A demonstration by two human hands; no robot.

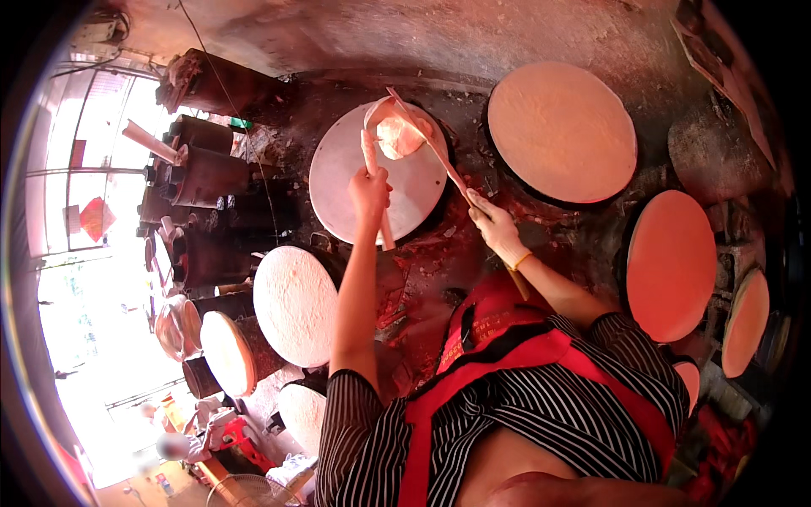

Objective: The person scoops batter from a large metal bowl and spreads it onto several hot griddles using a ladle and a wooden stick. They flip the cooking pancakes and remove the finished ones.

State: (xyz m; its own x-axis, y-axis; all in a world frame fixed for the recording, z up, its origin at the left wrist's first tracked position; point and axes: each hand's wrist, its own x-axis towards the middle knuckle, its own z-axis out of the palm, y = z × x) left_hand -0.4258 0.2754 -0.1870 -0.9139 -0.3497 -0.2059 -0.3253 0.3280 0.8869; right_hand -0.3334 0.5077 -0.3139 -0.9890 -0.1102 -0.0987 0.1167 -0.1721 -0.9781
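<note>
A round pale griddle plate lies before me, with a lump of pale dough or thick batter on its far side. My bare left hand grips a light wooden handle; its upper end meets a curved scoop-like rim beside the lump. I cannot tell whether rim and handle are one tool. In my right hand, which wears a pale work glove with a yellow cuff, is a long flat wooden stick. The stick slants across the lump's right side, and its lower end passes below my wrist.
Round plates covered in pale sheets stand at upper right, right and left. Dark cylinders are stacked at left, near a hanging cord. A person and a fan are at lower left.
</note>
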